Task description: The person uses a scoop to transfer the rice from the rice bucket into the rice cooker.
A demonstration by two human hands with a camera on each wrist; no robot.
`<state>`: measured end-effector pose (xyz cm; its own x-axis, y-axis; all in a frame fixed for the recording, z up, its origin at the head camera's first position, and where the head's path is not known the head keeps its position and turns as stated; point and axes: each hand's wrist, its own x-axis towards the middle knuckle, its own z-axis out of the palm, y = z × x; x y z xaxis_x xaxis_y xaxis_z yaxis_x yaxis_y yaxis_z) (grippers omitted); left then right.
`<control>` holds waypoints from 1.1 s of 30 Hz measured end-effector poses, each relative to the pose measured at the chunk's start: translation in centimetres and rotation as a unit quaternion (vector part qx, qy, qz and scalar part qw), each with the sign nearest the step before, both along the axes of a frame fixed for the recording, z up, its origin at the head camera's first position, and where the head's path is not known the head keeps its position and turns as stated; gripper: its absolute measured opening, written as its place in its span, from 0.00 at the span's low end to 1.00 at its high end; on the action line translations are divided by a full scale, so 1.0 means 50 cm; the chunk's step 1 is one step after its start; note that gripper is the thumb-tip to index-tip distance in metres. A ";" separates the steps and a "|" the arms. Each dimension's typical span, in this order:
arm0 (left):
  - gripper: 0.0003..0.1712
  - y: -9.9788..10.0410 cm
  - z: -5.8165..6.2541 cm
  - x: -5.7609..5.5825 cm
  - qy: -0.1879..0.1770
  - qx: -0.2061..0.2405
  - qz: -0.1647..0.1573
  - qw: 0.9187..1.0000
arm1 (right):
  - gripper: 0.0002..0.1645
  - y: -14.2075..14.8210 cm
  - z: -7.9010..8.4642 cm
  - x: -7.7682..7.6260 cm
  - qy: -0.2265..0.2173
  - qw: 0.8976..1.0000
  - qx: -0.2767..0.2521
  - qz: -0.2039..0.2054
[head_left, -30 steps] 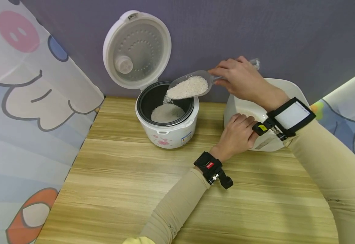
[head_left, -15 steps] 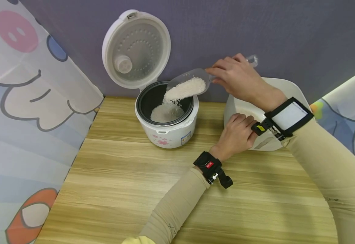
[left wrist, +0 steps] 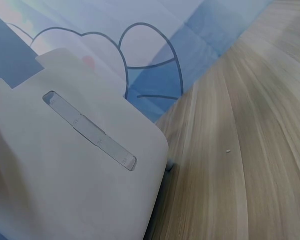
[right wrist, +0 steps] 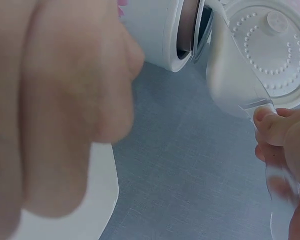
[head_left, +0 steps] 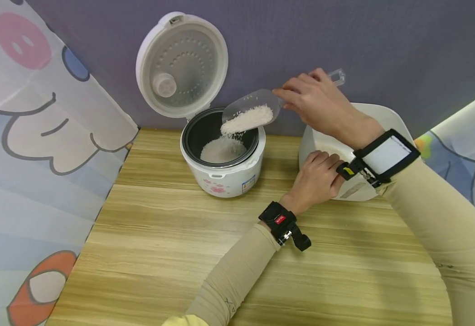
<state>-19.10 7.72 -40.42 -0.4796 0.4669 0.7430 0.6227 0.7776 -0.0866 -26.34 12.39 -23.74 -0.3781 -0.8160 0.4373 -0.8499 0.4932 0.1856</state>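
Observation:
My right hand [head_left: 315,102] grips the handle of a clear plastic scoop [head_left: 264,97], tilted down to the left over the rice cooker [head_left: 221,179]. White rice [head_left: 254,118] lies in the scoop, and grains fall from its lip onto a heap of rice [head_left: 223,150] in the dark inner pot [head_left: 198,131]. My left hand [head_left: 317,179] holds the front rim of a white rice bin [head_left: 384,115], its fingers curled over the edge. In the right wrist view the right hand [right wrist: 285,135] pinches the scoop's clear handle, with blurred left-hand fingers [right wrist: 64,115] in front.
The cooker's lid [head_left: 182,68] stands open, leaning back near the grey wall [head_left: 282,36]. Both cooker and bin stand on a wood-grain table [head_left: 160,244]. A cartoon-printed curtain [head_left: 54,136] hangs at the left. A clear window strip [left wrist: 89,131] runs down the bin's front.
The right hand has risen slightly and tipped the scoop more steeply. The rice in it has slid toward the lip and dwindled, falling into the pot. The left hand stays at the bin's rim.

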 end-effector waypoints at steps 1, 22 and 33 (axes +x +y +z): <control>0.15 0.000 0.000 0.000 0.001 0.001 -0.001 1.000 | 0.21 0.000 0.000 0.000 0.001 1.000 0.001 0.000; 0.16 -0.002 -0.004 -0.002 0.009 0.015 -0.004 1.000 | 0.28 -0.013 0.017 0.013 0.108 0.993 0.046 0.027; 0.18 -0.004 -0.008 -0.002 0.020 0.019 -0.015 0.999 | 0.27 -0.019 0.017 0.008 0.264 0.957 0.093 0.081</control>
